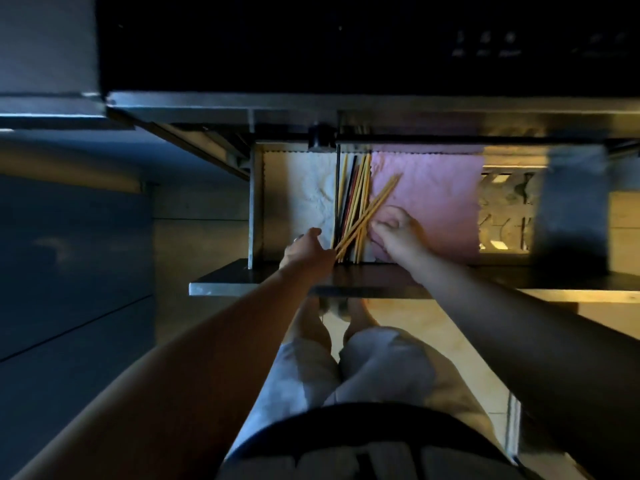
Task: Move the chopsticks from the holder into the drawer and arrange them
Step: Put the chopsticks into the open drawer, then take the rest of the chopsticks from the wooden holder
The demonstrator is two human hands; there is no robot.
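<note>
My left hand (306, 247) grips pale wooden chopsticks (384, 194) slanting across to my right hand (398, 232), whose grip I cannot tell, above the open metal drawer (254, 202).

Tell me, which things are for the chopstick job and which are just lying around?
For the job: slanted chopsticks, sorted chopsticks, drawer, left hand, right hand.
Just lying around: white cloth, pink cloth.

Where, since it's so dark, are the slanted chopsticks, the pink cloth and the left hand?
slanted chopsticks (377, 202), head view, mid-length of the bundle.
pink cloth (443, 202), head view, its bare middle.
left hand (304, 245), head view, back of the hand.
</note>
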